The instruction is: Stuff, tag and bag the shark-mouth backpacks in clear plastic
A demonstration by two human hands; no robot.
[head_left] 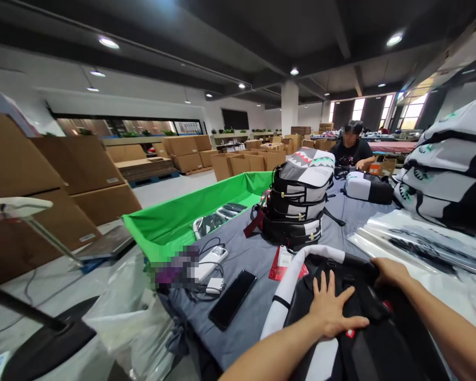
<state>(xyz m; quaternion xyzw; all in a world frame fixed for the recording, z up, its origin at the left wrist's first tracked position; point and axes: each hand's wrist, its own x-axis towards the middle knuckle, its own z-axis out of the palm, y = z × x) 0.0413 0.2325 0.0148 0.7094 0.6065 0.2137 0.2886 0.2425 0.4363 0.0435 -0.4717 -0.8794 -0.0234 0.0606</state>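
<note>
A black and white backpack [301, 288] lies flat on the grey-covered table [257, 259] right in front of me. My left hand [330, 309] rests flat on its black panel with the fingers spread. My right hand [386, 271] curls over the backpack's far top edge, its fingers hidden behind that edge. A red tag [280, 264] lies beside the backpack's white strap.
A stack of backpacks [301, 198] stands mid-table, another pile [448, 164] at right over clear plastic bags [412, 241]. A black phone [232, 299], a charger and cables [210, 262] lie left. A green cloth bin [174, 219], cardboard boxes [83, 174], a seated person [351, 148] are beyond.
</note>
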